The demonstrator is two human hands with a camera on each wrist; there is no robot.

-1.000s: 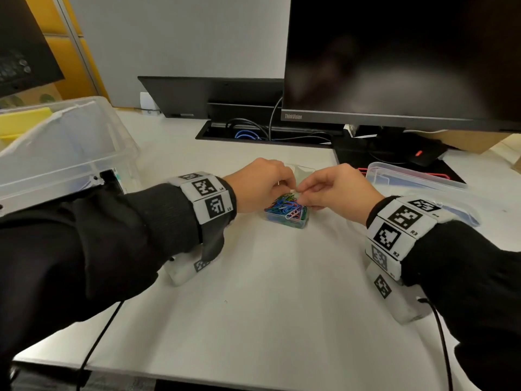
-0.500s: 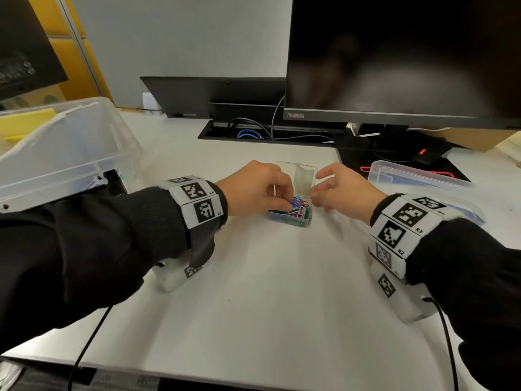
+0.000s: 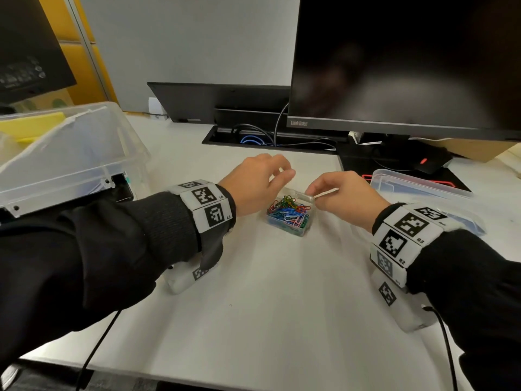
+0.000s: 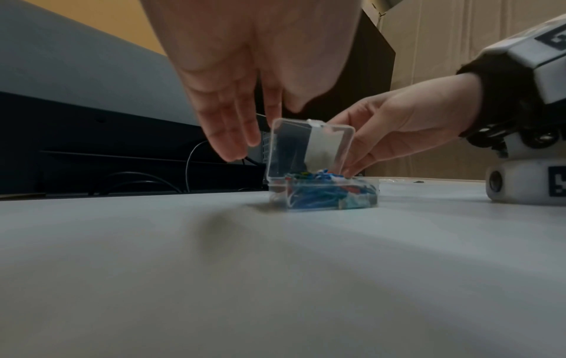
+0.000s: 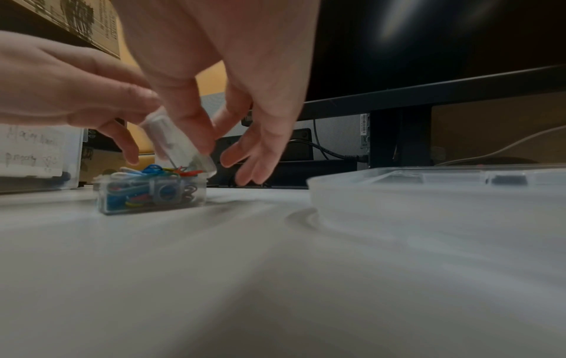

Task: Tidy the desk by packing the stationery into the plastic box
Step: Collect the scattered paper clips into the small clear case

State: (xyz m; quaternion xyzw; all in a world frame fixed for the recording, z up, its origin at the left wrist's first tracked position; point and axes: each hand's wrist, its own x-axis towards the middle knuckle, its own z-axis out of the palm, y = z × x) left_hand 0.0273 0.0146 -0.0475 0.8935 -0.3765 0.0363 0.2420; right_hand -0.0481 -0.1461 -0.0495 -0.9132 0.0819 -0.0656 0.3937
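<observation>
A small clear case (image 3: 289, 221) heaped with coloured paper clips sits on the white desk between my hands. Its hinged clear lid (image 3: 304, 195) stands tilted over the clips. My right hand (image 3: 313, 194) pinches the lid's edge between thumb and fingers, seen close in the right wrist view on the lid (image 5: 180, 145) above the case (image 5: 150, 193). My left hand (image 3: 282, 176) hovers just behind and left of the lid (image 4: 309, 145), fingers (image 4: 229, 135) relaxed and holding nothing. The big clear plastic box (image 3: 70, 153) stands at the far left with yellow items inside.
A clear plastic box lid (image 3: 417, 187) lies to the right of my right hand. A monitor (image 3: 394, 66) and its stand rise behind, with a cable slot (image 3: 267, 139) in the desk. Bare desk lies in front of the case.
My left hand has lifted out of the clips and opened. My right hand has taken hold of the upright lid and tilted it down over the case.
</observation>
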